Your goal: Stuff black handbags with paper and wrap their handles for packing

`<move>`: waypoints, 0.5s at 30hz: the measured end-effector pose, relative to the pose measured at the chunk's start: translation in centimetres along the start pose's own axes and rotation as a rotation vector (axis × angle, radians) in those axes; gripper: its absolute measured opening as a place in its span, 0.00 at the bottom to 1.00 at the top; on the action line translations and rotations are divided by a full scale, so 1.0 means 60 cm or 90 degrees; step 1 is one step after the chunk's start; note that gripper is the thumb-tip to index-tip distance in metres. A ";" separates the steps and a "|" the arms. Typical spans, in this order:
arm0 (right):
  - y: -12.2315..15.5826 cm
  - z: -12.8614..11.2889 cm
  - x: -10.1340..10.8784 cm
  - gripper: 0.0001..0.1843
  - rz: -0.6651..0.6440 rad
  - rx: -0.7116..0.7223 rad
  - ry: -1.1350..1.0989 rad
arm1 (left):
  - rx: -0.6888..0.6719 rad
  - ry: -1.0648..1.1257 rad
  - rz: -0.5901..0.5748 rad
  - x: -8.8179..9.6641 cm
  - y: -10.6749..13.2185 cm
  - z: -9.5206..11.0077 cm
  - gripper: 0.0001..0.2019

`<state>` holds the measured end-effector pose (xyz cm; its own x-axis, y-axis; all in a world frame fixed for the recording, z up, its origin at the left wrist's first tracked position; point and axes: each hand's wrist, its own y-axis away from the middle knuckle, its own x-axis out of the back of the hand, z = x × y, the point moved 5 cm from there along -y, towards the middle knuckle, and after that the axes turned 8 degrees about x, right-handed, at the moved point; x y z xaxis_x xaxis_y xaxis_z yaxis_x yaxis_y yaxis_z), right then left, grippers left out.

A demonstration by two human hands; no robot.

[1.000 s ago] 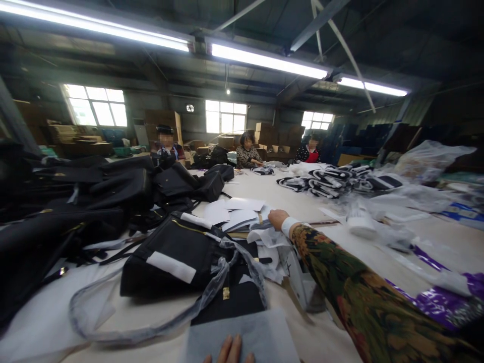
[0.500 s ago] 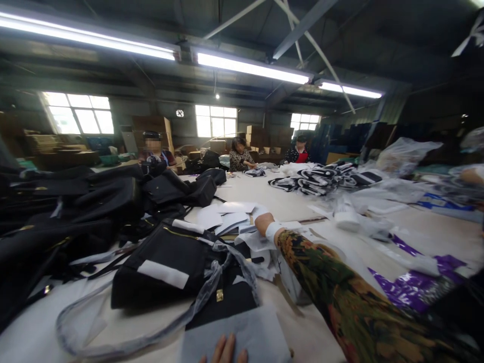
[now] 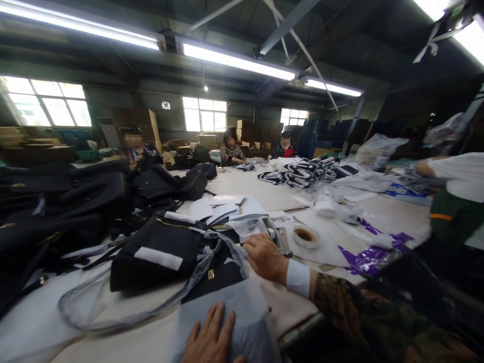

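Black bag (image 3: 126, 266): boxy, smooth, leather-like; gold-toned zip (image 3: 174, 222) near the top; white strip (image 3: 158, 257) flat across the side.
Bag handle (image 3: 204, 263): long, looped, in crinkled translucent wrapping; trails over the pale table (image 3: 143, 343).
Black panel (image 3: 219, 285): flat, matt; bears a small gold-toned fitting (image 3: 210, 274).
Translucent sheet (image 3: 253, 313): thin, greyish, lightly wrinkled; covers the near part of the panel.
White sheets (image 3: 219, 209): loose, flat, overlapping; just beyond the bag.
Grey device (image 3: 278, 237): hard-edged; details too blurred to tell.
Roll (image 3: 314, 242): pale ring, brown core.
Purple film (image 3: 365, 257): glossy, crumpled; toward the table's right edge.
Left grip (image 3: 212, 335): palm down, fingers slightly spread, flat on the translucent sheet.
Right grip (image 3: 265, 255): palm down, fingers bent, just beside the wrapped handle and the grey device; cannot tell if pinching anything.
Bag position: on the table, ahead and left of the left grip; left of the right grip, wrapped handle between.
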<state>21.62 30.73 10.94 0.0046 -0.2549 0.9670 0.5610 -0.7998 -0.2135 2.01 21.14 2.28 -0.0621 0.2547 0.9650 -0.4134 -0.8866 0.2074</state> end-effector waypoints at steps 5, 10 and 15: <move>0.145 -0.142 -0.011 0.26 0.144 0.089 -0.242 | 0.009 0.020 0.030 0.008 0.018 0.010 0.32; 0.193 -0.168 -0.057 0.34 -0.022 0.017 -0.256 | 0.017 0.008 0.069 0.010 0.037 0.026 0.34; 0.188 -0.132 -0.036 0.27 0.009 -0.029 -0.197 | 0.031 -0.006 0.099 0.011 0.045 0.032 0.36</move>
<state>21.38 17.97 5.36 0.2676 -0.0940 0.9589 0.5212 -0.8230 -0.2261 2.57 18.17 3.81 -0.1135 0.1093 0.9875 -0.3546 -0.9329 0.0625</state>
